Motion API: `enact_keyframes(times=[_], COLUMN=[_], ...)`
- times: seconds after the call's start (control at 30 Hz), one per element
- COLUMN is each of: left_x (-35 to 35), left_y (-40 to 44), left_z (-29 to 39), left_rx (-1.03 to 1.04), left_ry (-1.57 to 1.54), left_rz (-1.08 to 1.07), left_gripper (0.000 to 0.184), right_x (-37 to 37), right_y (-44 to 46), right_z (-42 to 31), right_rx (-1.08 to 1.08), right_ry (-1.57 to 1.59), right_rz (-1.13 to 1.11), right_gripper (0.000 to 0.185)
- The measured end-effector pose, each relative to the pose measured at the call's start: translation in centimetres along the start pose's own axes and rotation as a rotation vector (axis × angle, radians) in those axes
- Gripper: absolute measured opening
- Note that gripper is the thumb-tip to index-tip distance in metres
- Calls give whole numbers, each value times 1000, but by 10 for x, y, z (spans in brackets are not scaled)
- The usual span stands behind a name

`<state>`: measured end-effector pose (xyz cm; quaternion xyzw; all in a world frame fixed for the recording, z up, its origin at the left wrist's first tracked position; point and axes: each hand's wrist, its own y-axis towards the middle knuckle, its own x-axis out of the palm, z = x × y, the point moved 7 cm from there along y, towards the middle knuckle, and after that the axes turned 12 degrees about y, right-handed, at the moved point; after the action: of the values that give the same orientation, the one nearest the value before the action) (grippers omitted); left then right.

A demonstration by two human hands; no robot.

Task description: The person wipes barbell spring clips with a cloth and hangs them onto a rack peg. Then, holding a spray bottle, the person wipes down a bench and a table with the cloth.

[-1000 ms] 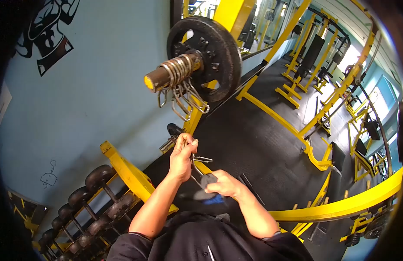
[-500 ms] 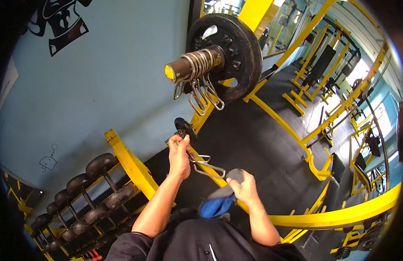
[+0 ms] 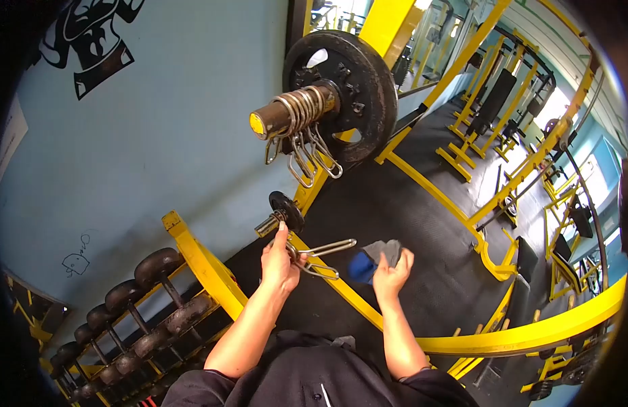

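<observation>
My left hand (image 3: 278, 266) is closed around a metal spring barbell collar (image 3: 320, 251), whose looped handles stick out to the right. In my right hand (image 3: 393, 277) is a bunched grey and blue cloth (image 3: 370, 263), held a little right of the collar's handles and apart from them. Above my hands, several more spring collars (image 3: 301, 112) sit on a rusty bar end with a yellow tip (image 3: 257, 124), in front of a black weight plate (image 3: 351, 95). A smaller plate (image 3: 287, 209) on a lower peg is just beyond my left hand.
A rack of dumbbells (image 3: 158, 266) stands at lower left beside a yellow post (image 3: 204, 264). A yellow curved rail (image 3: 531, 339) crosses at lower right. Yellow-framed machines (image 3: 497, 102) line the right side over black flooring (image 3: 368, 203). A blue wall (image 3: 192, 102) rises at left.
The cloth in my right hand has moved up and away from my body. My left hand has turned the collar, so its handles now point more to the right.
</observation>
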<state>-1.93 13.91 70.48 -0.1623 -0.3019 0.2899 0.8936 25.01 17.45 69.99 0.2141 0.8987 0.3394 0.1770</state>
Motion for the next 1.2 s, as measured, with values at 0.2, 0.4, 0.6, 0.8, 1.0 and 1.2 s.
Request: enact_keyframes(times=[0.2, 0.4, 0.6, 0.8, 1.0, 1.2], left_x=[8, -10, -25, -48, -45, -38], left_y=[12, 19, 13, 26, 32, 21], left_z=[-43, -34, -37, -9, -29, -15], left_rx=[-60, -77, -202, 40, 38, -65], left_ry=[-77, 63, -106, 32, 315, 17], left_rz=[-99, -54, 84, 114, 15, -141], left_gripper=[34, 31, 30, 45, 47, 28], right_x=[72, 99, 74, 29, 44, 73], right_y=[-50, -69, -92, -73, -35, -66], right_z=[-100, -95, 16, 47, -70, -88], right_rx=[-232, -332, -140, 449, 75, 28], right_ry=[-18, -73, -221, 33, 201, 82], right_rz=[-572, -822, -730, -482, -523, -694], right_gripper=[31, 27, 27, 20, 35, 52])
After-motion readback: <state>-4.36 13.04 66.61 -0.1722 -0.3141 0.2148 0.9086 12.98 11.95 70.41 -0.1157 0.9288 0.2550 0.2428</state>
